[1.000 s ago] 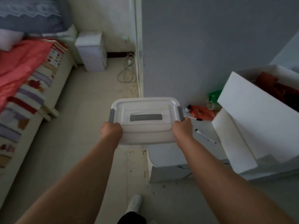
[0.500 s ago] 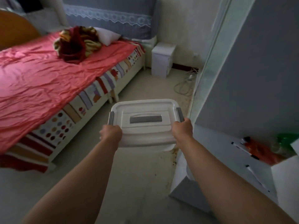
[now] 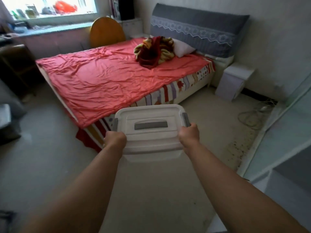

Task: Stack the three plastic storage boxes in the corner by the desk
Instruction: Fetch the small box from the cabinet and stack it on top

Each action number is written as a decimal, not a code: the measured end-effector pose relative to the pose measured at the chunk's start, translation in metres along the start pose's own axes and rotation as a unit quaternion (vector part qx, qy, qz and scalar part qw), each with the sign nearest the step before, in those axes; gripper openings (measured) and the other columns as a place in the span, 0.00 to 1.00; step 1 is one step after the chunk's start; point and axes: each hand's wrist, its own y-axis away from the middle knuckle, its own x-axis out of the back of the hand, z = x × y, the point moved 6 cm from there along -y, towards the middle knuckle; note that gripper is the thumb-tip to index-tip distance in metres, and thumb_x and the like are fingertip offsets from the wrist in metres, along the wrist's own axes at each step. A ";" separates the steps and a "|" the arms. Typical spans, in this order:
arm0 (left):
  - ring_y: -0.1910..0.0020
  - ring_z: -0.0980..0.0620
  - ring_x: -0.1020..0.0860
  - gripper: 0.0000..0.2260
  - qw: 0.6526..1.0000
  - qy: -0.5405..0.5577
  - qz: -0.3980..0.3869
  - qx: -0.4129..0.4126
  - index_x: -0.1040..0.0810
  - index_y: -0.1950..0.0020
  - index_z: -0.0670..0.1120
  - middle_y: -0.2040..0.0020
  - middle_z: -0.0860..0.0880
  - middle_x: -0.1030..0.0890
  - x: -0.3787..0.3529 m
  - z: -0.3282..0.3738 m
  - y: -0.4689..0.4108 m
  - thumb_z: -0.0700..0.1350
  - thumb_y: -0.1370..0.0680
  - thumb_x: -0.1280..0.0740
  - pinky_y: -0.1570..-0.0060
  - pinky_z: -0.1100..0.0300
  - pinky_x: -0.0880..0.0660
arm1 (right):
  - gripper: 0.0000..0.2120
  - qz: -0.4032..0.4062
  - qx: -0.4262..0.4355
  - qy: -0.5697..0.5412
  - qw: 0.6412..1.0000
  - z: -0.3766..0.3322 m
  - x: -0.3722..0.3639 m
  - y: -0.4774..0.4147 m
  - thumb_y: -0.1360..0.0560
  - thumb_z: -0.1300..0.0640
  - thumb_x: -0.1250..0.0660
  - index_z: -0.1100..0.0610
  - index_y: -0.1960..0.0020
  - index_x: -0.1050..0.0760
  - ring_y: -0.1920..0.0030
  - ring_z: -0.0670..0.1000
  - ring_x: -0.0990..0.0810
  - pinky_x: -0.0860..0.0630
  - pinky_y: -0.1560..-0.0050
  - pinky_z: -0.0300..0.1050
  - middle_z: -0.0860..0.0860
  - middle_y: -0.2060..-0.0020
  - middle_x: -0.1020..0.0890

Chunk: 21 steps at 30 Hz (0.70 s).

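I carry a white plastic storage box (image 3: 151,132) with a grey lid handle and grey side clips, held out in front of me above the floor. My left hand (image 3: 115,139) grips its near left corner. My right hand (image 3: 189,134) grips its near right corner, just below the right clip. The box is level and its lid is on. No other storage box is in view.
A bed with a red cover (image 3: 109,78) fills the room ahead. A white nightstand (image 3: 234,83) stands to the bed's right, with loose cables (image 3: 252,115) on the floor nearby. White furniture (image 3: 286,148) lines the right edge. A dark cabinet (image 3: 15,68) stands at left.
My view has swung left, away from the grey panel and the desk clutter, toward the bed and window. Both hands keep the same grip on the box.
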 end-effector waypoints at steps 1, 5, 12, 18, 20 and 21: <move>0.37 0.34 0.25 0.20 1.000 0.007 0.004 0.000 0.28 0.34 0.34 0.36 0.37 0.24 0.011 -0.001 -0.008 0.40 0.24 0.39 0.35 0.47 0.28 | 0.22 -0.008 0.003 0.000 1.000 -0.007 -0.013 0.004 0.26 0.56 0.42 0.59 0.33 0.31 0.40 0.63 0.24 0.24 0.40 0.57 0.60 0.38 0.24; 0.38 0.33 0.26 0.21 0.998 0.030 0.054 0.021 0.27 0.34 0.35 0.37 0.34 0.24 0.077 -0.009 -0.052 0.40 0.27 0.39 0.35 0.44 0.29 | 0.21 -0.045 0.018 -0.006 0.999 -0.045 -0.084 0.031 0.26 0.56 0.41 0.59 0.34 0.30 0.41 0.62 0.23 0.24 0.39 0.58 0.59 0.39 0.23; 0.39 0.33 0.25 0.21 0.991 0.046 0.114 0.049 0.26 0.35 0.36 0.38 0.35 0.23 0.188 -0.022 -0.110 0.42 0.26 0.40 0.37 0.44 0.27 | 0.22 -0.100 0.058 -0.007 0.993 -0.107 -0.201 0.078 0.26 0.58 0.41 0.61 0.32 0.31 0.38 0.62 0.24 0.26 0.37 0.55 0.60 0.37 0.23; 0.39 0.34 0.26 0.21 0.982 0.060 0.150 0.097 0.29 0.33 0.38 0.37 0.36 0.24 0.264 -0.043 -0.157 0.42 0.24 0.40 0.37 0.42 0.27 | 0.26 -0.169 0.077 0.007 0.983 -0.141 -0.301 0.109 0.27 0.55 0.41 0.59 0.29 0.34 0.37 0.62 0.24 0.27 0.35 0.57 0.59 0.35 0.24; 0.38 0.34 0.26 0.21 0.981 0.065 0.153 0.101 0.30 0.32 0.38 0.36 0.37 0.25 0.275 -0.048 -0.164 0.42 0.24 0.40 0.37 0.42 0.27 | 0.26 -0.180 0.087 0.019 0.980 -0.148 -0.317 0.113 0.29 0.54 0.41 0.59 0.32 0.32 0.38 0.62 0.23 0.27 0.36 0.58 0.59 0.38 0.23; 0.38 0.34 0.26 0.21 0.980 0.069 0.155 0.102 0.30 0.32 0.38 0.36 0.37 0.25 0.282 -0.051 -0.169 0.42 0.25 0.40 0.37 0.42 0.27 | 0.26 -0.190 0.088 0.019 0.978 -0.152 -0.330 0.117 0.30 0.53 0.40 0.59 0.33 0.31 0.39 0.62 0.23 0.26 0.36 0.58 0.59 0.39 0.22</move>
